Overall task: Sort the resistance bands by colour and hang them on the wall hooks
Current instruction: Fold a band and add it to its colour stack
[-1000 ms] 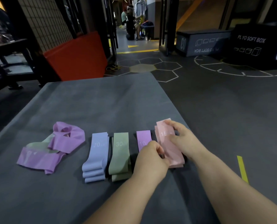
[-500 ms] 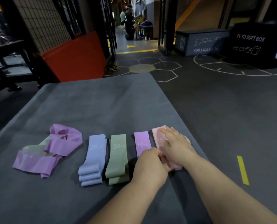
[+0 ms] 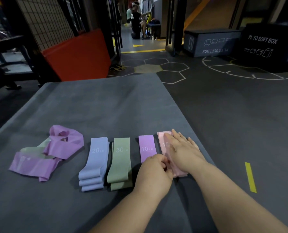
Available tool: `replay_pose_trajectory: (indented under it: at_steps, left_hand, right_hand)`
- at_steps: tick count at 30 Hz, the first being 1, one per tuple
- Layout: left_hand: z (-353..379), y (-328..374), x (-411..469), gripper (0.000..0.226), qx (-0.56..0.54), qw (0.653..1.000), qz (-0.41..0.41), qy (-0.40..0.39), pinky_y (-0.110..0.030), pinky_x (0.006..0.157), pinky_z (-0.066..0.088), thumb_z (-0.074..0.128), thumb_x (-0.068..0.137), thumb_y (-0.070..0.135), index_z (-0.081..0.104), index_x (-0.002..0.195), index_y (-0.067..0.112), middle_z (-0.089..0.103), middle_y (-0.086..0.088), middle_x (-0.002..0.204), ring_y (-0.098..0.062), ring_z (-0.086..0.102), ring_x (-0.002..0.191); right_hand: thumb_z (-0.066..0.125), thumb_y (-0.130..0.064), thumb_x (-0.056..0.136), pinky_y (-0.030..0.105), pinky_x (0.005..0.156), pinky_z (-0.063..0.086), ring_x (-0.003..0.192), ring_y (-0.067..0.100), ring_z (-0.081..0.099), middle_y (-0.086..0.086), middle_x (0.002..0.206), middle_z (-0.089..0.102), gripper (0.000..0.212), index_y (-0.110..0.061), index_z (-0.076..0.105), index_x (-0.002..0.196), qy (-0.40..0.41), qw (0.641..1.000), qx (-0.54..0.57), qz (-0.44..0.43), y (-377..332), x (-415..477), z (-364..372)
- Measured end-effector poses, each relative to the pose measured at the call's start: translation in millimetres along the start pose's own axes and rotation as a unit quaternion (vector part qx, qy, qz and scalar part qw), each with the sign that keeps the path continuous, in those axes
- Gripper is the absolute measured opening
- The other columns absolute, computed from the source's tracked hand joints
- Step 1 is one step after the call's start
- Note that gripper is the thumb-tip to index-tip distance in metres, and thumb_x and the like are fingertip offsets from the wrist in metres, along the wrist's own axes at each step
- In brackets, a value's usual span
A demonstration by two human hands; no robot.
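My left grip (image 3: 154, 170) pinches the near edge of the pink bands (image 3: 162, 137), likely to square the stack. My right grip (image 3: 184, 152) lies flat and open on top, pressing it down. Alongside on the bench (image 3: 98, 101) sit the purple band (image 3: 146, 147), green stack (image 3: 121, 158) and blue stack (image 3: 94, 163). Farther left, a tangled heap (image 3: 55, 148) awaits sorting.

Right hand (image 3: 183, 152) flat on pink bands (image 3: 163, 137), left hand (image 3: 154, 172) pinching their near left edge. Purple band (image 3: 147, 147), green bands (image 3: 121, 158), blue bands (image 3: 96, 160) in a row leftward; tangled heap (image 3: 64, 146) leftmost.
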State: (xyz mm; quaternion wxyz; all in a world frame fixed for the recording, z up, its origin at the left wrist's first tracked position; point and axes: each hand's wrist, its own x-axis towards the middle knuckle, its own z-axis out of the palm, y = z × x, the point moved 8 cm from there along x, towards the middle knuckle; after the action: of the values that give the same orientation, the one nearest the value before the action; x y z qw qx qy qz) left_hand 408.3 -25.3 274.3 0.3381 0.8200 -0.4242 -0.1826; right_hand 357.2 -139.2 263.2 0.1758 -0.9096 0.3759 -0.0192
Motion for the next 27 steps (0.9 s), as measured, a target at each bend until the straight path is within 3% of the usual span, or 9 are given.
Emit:
replay_pose_trajectory:
  at_steps: [6, 11, 27]
  left_hand:
    - [2.3, 1.8, -2.0, 0.019, 0.026, 0.999, 0.024, 0.009, -0.025, 0.071, 0.043, 0.055, 0.084, 0.02, 0.06, 0.101, 0.026, 0.064, 0.002, 0.091, -0.016, 0.055, 0.081]
    - [2.2, 3.2, -4.1, 0.019, 0.033, 0.999, 0.037, 0.016, -0.028, 0.075, 0.045, 0.054, 0.086, 0.021, 0.059, 0.104, 0.025, 0.061, 0.001, 0.094, -0.018, 0.057, 0.088]
    - [-2.0, 3.0, 0.8, 0.02, -0.005, 1.0, 0.002, 0.0, -0.021, 0.071, 0.044, 0.055, 0.087, 0.021, 0.064, 0.104, 0.025, 0.06, 0.007, 0.078, -0.011, 0.054, 0.074]
  right_hand:
    - [0.02, -0.028, 0.101, 0.035, 0.12, -0.002, 0.148, 0.01, -0.001, -0.008, 0.161, 0.0, 0.051, -0.032, 0.013, 0.152, 0.001, 1.0, -0.01, 0.007, 1.2, 0.7, 2.6]
    - [0.019, -0.031, 0.102, 0.037, 0.12, -0.003, 0.148, 0.01, -0.001, -0.009, 0.161, 0.001, 0.05, -0.033, 0.014, 0.152, 0.004, 1.0, -0.009, 0.012, 1.0, 0.6, 3.0]
    - [0.031, -0.034, 0.101, 0.035, 0.119, -0.001, 0.148, 0.008, 0.003, -0.011, 0.161, 0.008, 0.051, -0.036, 0.019, 0.15, -0.003, 0.998, 0.054, 0.011, 8.6, 6.8, 1.8]
